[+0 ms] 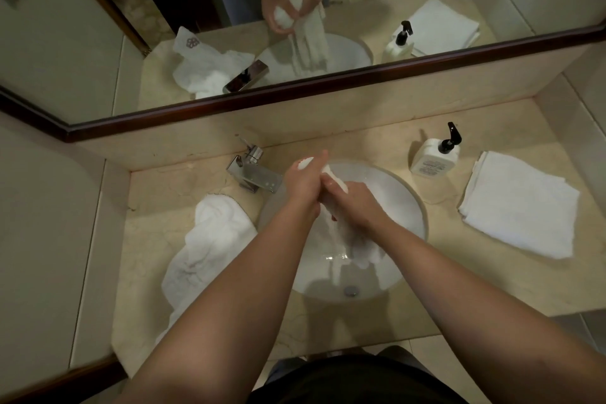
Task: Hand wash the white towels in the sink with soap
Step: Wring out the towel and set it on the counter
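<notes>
Wet white towel: held above the round white sink basin, bunched and twisted between both hands. Its upper end sticks out past the fingers toward the mirror; its lower part hangs down into the basin, where a thin stream of water runs off it onto the basin floor near the metal drain.

Left hand: fingers curled round the upper part of the wet towel, gripping it. Right hand: closed round the towel just below and beside the left hand, the two hands touching. Both forearms are bare.

Chrome faucet: mounted on the counter at the basin's far-left edge, spout pointing toward the bowl. No water visible from the spout.

Crumpled white towel: lying loose on the beige stone counter left of the basin, one end trailing toward the counter's near edge.

Soap pump bottle: white body, black pump head, upright on the counter beyond and right of the basin. Label text too small to read.

Folded white towels: a neat stack on the counter, right of the bottle and well apart from the basin.

Mirror: dark wooden frame, behind the counter; reflects the hands, towels, bottle and faucet.
</notes>
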Available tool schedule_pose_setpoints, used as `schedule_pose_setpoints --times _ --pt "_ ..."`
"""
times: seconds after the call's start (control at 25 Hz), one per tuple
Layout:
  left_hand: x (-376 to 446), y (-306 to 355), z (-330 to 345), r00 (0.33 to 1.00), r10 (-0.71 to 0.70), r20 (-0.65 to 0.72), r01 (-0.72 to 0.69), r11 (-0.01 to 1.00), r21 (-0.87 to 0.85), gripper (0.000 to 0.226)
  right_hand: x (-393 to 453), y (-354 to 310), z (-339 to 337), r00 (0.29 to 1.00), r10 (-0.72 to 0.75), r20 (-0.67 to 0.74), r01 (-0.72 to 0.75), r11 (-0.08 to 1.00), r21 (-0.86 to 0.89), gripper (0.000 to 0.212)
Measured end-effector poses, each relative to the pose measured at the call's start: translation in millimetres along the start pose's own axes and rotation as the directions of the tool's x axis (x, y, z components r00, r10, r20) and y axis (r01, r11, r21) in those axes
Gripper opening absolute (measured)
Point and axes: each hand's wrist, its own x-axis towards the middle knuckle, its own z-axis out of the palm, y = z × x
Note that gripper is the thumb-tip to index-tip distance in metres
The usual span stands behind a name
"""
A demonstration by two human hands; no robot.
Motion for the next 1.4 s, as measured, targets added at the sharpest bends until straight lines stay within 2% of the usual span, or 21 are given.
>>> schedule_pose_setpoints --times 0.08,0.16,0.2,0.28,0.36,0.44,0.48,0.56,0.64,0.76,0.84,1.0,1.08,1.2,1.32,1.4 --pt "-2 10 -5 0.981 -0.020 0.192 0.018 1.000 0.012 0.027 -3 -2 -9 0.998 0.025 0.066 -0.038 0.978 0.206 0.049" --pt "-4 20 -9 0.887 -0.039 0.460 0.043 0.999 0.001 0.034 -4 -5 -19 0.995 0.054 0.078 -0.080 0.922 0.378 0.043" --pt "-6 23 -11 0.834 -0.032 0.551 0.059 0.998 -0.032 0.035 -3 -5 -24 0.991 0.070 0.114 -0.114 0.886 0.449 0.043" --pt "-8 27 -12 0.770 0.009 0.638 0.088 0.989 -0.121 0.035 -2 -11 -33 0.966 0.076 0.249 -0.196 0.841 0.504 0.048" --pt "-11 31 -7 0.731 0.060 0.680 0.162 0.952 -0.259 0.032 -3 -18 -38 0.910 0.066 0.410 -0.297 0.792 0.533 0.056" --pt "-14 37 2 0.751 0.089 0.655 0.213 0.905 -0.367 0.027 -5 -23 -38 0.888 0.039 0.459 -0.343 0.720 0.603 0.060" --pt "-15 39 7 0.786 0.082 0.613 0.199 0.905 -0.376 0.023 -4 -25 -35 0.906 0.042 0.421 -0.325 0.705 0.631 0.063" --pt "-14 41 15 0.869 0.047 0.492 0.125 0.942 -0.311 0.018 -3 -24 -25 0.964 0.099 0.245 -0.233 0.753 0.615 0.072" --pt "-14 35 18 0.927 0.033 0.373 0.061 0.969 -0.239 0.017 -2 -19 -15 0.984 0.162 0.068 -0.173 0.836 0.521 0.079" --pt "-14 22 19 0.978 0.043 0.203 -0.011 0.987 -0.158 0.014 4 -7 -4 0.986 0.152 -0.073 -0.117 0.928 0.354 0.089" --pt "-14 15 19 0.992 0.072 0.101 -0.065 0.995 -0.077 0.011 5 1 1 0.981 0.134 -0.140 -0.094 0.961 0.260 0.086" --pt "-9 4 22 0.994 0.105 -0.039 -0.102 0.993 0.063 0.003 8 13 8 0.966 0.039 -0.255 -0.036 0.999 0.017 0.096" --pt "-6 0 22 0.991 0.118 -0.071 -0.111 0.990 0.092 0.002 7 14 10 0.963 -0.018 -0.268 0.002 0.998 -0.061 0.090" --pt "-8 -1 20 0.992 0.084 -0.099 -0.080 0.996 0.049 0.002 5 13 6 0.979 -0.035 -0.201 0.022 0.998 -0.067 0.085" --pt "-10 5 20 0.995 0.002 -0.102 -0.009 0.998 -0.062 0.007 2 9 -6 0.999 -0.009 -0.043 0.014 0.993 0.118 0.067" --pt "-7 11 21 0.995 -0.085 -0.054 0.075 0.983 -0.167 0.013 -5 10 -13 1.000 -0.021 0.018 0.016 0.970 0.243 0.049"
